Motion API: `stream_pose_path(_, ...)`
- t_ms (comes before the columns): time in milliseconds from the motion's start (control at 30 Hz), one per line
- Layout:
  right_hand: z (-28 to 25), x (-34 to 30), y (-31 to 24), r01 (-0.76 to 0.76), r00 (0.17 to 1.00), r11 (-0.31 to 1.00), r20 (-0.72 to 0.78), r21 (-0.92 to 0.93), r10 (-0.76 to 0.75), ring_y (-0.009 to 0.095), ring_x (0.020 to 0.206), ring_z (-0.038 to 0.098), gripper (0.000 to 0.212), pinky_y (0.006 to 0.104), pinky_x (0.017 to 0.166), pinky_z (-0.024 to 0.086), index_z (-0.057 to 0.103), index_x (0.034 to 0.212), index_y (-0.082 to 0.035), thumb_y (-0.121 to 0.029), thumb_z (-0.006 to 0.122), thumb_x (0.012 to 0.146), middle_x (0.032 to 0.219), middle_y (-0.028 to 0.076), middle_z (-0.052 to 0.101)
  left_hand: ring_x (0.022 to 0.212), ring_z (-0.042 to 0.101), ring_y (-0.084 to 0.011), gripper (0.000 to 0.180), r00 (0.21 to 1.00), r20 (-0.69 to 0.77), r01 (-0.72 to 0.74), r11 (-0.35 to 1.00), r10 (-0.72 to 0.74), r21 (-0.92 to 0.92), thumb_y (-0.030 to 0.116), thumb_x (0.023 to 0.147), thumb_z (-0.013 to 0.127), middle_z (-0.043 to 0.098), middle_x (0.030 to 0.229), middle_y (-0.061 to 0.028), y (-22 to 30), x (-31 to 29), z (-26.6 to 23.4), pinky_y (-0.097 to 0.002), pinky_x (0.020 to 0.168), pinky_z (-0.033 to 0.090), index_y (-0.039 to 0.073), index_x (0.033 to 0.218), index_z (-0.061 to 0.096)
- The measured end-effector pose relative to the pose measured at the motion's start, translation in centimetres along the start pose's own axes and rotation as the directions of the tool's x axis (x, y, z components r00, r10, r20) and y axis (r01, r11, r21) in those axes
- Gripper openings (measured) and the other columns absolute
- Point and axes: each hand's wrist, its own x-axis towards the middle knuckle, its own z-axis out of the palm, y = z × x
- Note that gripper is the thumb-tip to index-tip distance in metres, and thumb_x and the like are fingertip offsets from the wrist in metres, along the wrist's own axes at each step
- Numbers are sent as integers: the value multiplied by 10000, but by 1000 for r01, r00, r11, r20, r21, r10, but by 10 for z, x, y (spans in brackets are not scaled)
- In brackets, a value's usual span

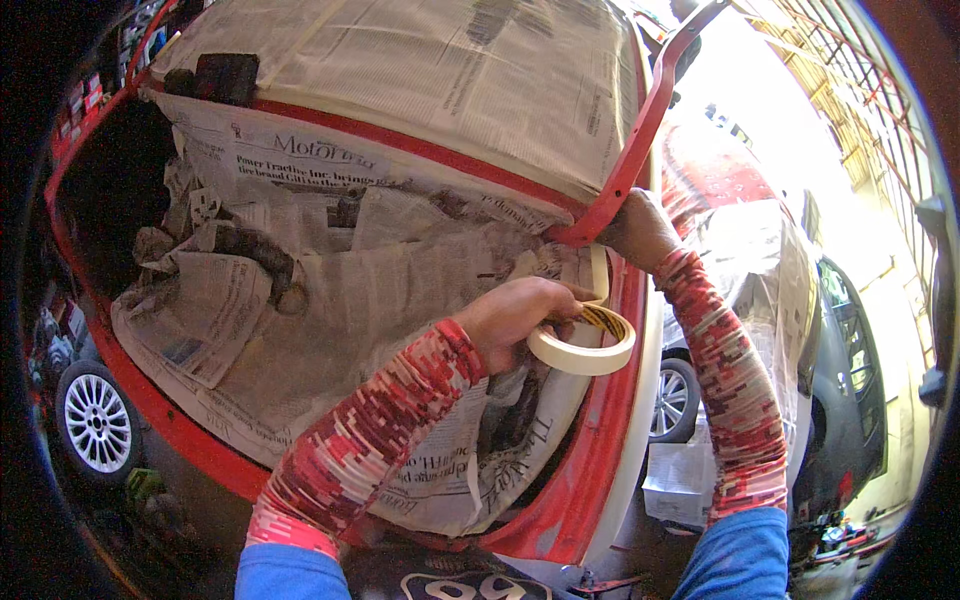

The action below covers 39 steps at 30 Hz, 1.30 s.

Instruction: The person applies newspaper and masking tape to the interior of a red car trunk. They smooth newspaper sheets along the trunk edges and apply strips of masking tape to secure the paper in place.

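Observation:
My left hand [525, 315] is closed on a roll of masking tape [585, 358], cream-coloured with a dark patterned core. From the roll a short strip of tape [600, 272] runs up to the fingers of my right hand [645, 230]. Those fingers are bent and partly hidden, closed at the strip's upper end beside the foot of a red curved metal arm [648, 130]. Below both hands lies the red painted edge [628, 375] of a car body opening. Newspaper [350, 270] covers the inside of that opening, crumpled at the left.
A newspaper-covered, film-wrapped panel [430, 80] rises at the far side. A dark block [227, 78] sits on its left edge. Another partly covered red car [715, 175] and a dark car [845, 370] stand at the right. A spoked wheel [97, 416] is at the left.

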Motion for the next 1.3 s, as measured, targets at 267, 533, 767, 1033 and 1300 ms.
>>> stream_pose_path(267, 3, 4, 7, 57, 996, 997, 65, -45, -54, 263, 874, 749, 329, 401, 811, 615, 772, 1084, 6, -225, 881, 876, 986, 141, 782, 658, 613, -42, 429, 992, 125, 26, 995, -13, -96, 166, 1011, 577, 716, 894, 39, -7, 7, -10, -212, 574, 506, 17, 1407, 647)
stream_pose_path(533, -7, -7, -9, -140, 985, 989, 107, 47, 135, 249, 769, 732, 278, 384, 780, 608, 788, 1022, 14, -209, 874, 881, 890, 140, 789, 618, 581, -88, 394, 999, 6, 44, 991, -44, -127, 176, 1010, 547, 648, 832, 22, -10, 12, -12, -271, 542, 503, 41, 1360, 667)
stream_pose_path(767, 11, 2, 3, 14, 999, 999, -42, -41, -16, 328, 781, 765, 333, 431, 746, 619, 809, 913, -51, -368, 881, 837, 848, 167, 779, 648, 627, -57, 472, 994, 112, 31, 994, -19, -106, 166, 1013, 571, 734, 921, 19, -6, 5, -11, -227, 602, 548, 15, 1457, 615)
stream_pose_path(1033, 5, -6, -6, -50, 998, 996, -34, -74, 47, 406, 831, 765, 357, 478, 770, 627, 817, 931, -75, -419, 861, 845, 869, 193, 778, 685, 662, -55, 499, 996, 79, 58, 986, -46, -154, 153, 1003, 575, 770, 1074, -17, 5, -1, 4, -219, 629, 575, 11, 1482, 580)
stream_pose_path(1300, -1, -5, -17, -41, 998, 988, 43, -149, 48, 364, 791, 752, 364, 447, 749, 607, 795, 978, -32, -369, 868, 859, 858, 199, 758, 718, 659, -50, 485, 992, 125, 32, 993, -18, -113, 127, 1002, 575, 763, 1094, -11, -6, 18, -13, -219, 657, 569, -5, 1469, 592)
